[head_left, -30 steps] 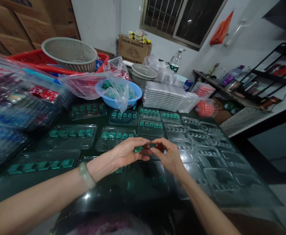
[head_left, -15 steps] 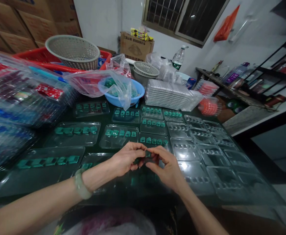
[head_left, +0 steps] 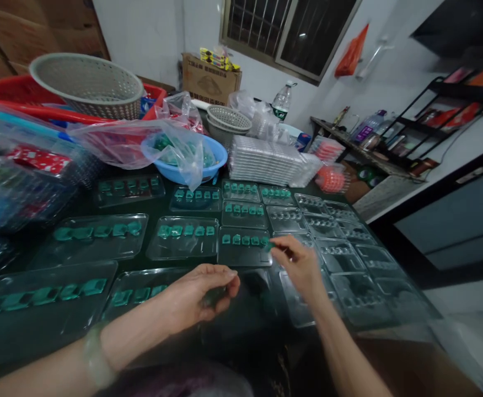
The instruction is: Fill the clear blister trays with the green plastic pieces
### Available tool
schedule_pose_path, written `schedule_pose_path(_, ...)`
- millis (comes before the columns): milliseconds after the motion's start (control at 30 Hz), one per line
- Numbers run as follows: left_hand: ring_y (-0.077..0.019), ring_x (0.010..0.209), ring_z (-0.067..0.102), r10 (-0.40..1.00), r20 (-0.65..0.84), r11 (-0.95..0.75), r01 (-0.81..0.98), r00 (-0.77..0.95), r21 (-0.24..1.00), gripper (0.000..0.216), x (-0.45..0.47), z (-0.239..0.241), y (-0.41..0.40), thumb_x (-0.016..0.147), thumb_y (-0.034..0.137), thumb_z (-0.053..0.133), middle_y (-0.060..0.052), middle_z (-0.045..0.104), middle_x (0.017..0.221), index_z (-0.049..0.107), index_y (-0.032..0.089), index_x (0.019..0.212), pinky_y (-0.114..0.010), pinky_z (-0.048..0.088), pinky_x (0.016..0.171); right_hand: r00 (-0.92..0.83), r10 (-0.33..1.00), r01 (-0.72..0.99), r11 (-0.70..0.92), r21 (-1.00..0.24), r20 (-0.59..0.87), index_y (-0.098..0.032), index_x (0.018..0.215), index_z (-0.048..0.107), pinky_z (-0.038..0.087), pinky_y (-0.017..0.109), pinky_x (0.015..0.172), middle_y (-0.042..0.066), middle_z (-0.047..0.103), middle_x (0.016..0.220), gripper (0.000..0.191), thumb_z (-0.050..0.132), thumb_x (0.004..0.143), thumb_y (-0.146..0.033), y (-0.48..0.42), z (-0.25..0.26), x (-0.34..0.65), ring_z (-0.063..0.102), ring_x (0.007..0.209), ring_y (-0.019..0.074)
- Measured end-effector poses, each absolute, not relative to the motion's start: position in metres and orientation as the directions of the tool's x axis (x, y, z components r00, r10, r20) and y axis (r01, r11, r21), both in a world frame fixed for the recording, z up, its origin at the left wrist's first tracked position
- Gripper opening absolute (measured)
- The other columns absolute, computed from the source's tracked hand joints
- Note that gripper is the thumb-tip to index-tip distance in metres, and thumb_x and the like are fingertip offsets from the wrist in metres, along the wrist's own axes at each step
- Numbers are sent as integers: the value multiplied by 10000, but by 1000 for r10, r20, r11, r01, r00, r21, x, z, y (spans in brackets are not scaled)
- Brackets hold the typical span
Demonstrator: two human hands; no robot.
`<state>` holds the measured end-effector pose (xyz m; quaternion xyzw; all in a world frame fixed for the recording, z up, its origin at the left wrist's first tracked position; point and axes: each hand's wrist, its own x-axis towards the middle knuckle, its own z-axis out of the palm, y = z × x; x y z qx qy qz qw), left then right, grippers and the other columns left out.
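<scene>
My right hand (head_left: 300, 269) pinches a small green translucent piece (head_left: 270, 246) between thumb and fingertips. It is at the right end of the row of green pieces in a clear plastic tray (head_left: 241, 256). Lower and to the left, my left hand (head_left: 210, 289) is closed, its fingers curled inward. A dark greenish patch shows inside the curl, too unclear to name. A pale bangle (head_left: 97, 355) circles the left wrist. Similar clear trays with rows of green pieces lie around, such as a tray (head_left: 182, 245) to the left.
Clear trays without green pieces (head_left: 341, 256) lie on the right of the dark table. Behind stand a blue basin (head_left: 220, 165) with bagged green pieces, stacked clear trays (head_left: 266, 160), grey baskets (head_left: 88, 82) and a red crate (head_left: 1, 88). Blurred clear packages (head_left: 30, 171) pile up at left.
My hands were together over the table and have come apart. The right hand moved up to the tray with a green piece; the left drew down and leftward. The view has turned slightly right.
</scene>
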<state>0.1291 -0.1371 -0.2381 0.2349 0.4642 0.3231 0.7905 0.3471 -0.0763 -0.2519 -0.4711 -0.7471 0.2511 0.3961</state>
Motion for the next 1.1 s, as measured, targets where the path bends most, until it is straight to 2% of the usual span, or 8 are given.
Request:
schedule_pose_path(100,-96,595,547,733,-606,680,-335,309,652,191,123,-239,-132,640,314,679,-39,606,743,626,145,712,-167,415,499,-133,922,747,335,-575,364,-166,910,649,454,257,650,57,650,844,224,539,755,-285,-10,-259,373,585,715,153)
schedule_pose_path(233,-129,773,573,748,-626,657,-376,221,653,176,116,-241,-129,611,272,709,-45,623,797,648,157,729,-200,470,664,-118,946,828,262,-496,302,-151,808,686,435,242,642,54,673,753,200,535,721,-249,61,-275,383,589,679,158)
schedule_pose_path(367,-126,793,578,730,-653,676,-354,200,647,185,111,-241,-128,609,284,715,-30,625,803,655,182,751,-209,471,709,-112,967,884,202,-422,228,-169,682,693,414,221,609,24,660,642,169,553,692,-264,89,-288,377,585,639,152)
schedule_pose_path(667,-126,783,575,736,-643,672,-336,210,660,205,104,-244,-122,625,295,703,-36,613,818,648,182,787,-205,467,679,-103,982,949,145,-280,161,-184,844,681,423,225,666,40,677,811,206,603,677,-275,103,-295,371,600,762,167)
schedule_pose_path(867,-120,711,578,749,-623,661,-323,224,677,210,101,-247,-120,634,303,690,-35,611,806,643,177,795,-186,449,588,-180,979,961,196,-196,96,-198,765,696,417,208,638,29,681,747,166,582,711,-305,109,-289,370,604,731,158)
schedule_pose_path(1100,-120,636,568,759,-565,652,-376,325,659,190,103,-247,-116,696,301,634,-38,582,777,622,135,787,-189,424,509,-138,989,984,143,-106,47,-178,769,691,419,217,655,71,679,789,196,592,720,-340,106,-288,358,613,778,180)
